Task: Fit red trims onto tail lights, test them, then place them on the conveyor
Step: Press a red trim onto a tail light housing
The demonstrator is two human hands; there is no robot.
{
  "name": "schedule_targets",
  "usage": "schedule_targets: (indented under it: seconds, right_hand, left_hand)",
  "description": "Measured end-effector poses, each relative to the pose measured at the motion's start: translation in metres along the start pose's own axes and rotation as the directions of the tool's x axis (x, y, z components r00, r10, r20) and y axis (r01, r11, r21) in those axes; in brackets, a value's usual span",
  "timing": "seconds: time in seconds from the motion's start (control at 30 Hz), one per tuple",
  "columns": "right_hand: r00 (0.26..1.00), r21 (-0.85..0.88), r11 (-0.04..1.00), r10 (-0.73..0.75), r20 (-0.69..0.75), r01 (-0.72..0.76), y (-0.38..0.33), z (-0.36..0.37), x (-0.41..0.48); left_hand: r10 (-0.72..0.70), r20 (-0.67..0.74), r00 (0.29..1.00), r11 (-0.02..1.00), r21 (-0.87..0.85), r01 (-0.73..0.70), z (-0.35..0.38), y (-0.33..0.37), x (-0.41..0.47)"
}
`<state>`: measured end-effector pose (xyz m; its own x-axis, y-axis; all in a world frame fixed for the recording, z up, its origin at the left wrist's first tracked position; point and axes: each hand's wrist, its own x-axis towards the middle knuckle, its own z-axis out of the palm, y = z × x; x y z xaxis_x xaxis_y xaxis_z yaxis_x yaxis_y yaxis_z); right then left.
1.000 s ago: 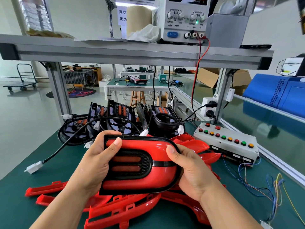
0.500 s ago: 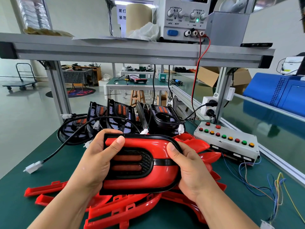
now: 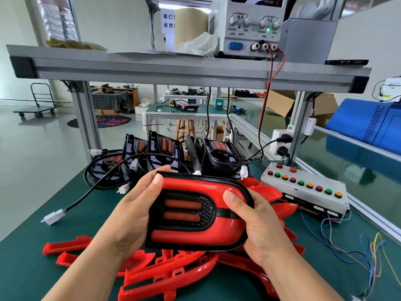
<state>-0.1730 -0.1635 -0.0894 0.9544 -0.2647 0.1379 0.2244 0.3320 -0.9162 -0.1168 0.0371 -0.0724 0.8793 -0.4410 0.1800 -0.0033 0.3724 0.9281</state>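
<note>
I hold the tail light (image 3: 195, 211) in both hands just above the near middle of the bench (image 3: 32, 268), face towards me, with a red trim (image 3: 195, 238) wrapped round its dark lens. The left hand (image 3: 134, 211) has its grip clamped on the left end, thumb on the upper edge. The right hand (image 3: 258, 224) has its grip clamped on the right end, thumb pressing the trim. I judge the trim is being seated. If one clip stays proud, uneven thumb pressure could crack it or pop the trim loose. A black cable with a white connector (image 3: 52, 217) trails towards the left edge and seems to belong to this light. Lifting towards the button box (image 3: 303, 190) at the right edge could snag it on the untrimmed lights (image 3: 165, 148) heaped at the far edge. Loose trims (image 3: 165, 276) lie piled under my hands, not in any tray. The conveyor (image 3: 347, 166) runs beyond the right edge. Cardboard boxes (image 3: 280, 103) stand further back. I cannot tell what they hold.
</note>
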Motion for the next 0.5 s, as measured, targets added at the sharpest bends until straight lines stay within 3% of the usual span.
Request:
schedule_targets:
  seconds: [0.2,0.5]
  right_hand:
    - [0.999,-0.034,0.999,-0.039,-0.002,0.039,0.001,0.003,-0.001]
    - [0.998,-0.050,0.997,-0.055,0.012,0.056,0.005,0.005,-0.003]
  left_hand:
    - [0.014,-0.023,1.000,0.996,0.094,-0.012,0.002,-0.002,-0.002]
    - [0.142,-0.097,0.985,0.976,0.178,-0.123,0.008,-0.008,0.002]
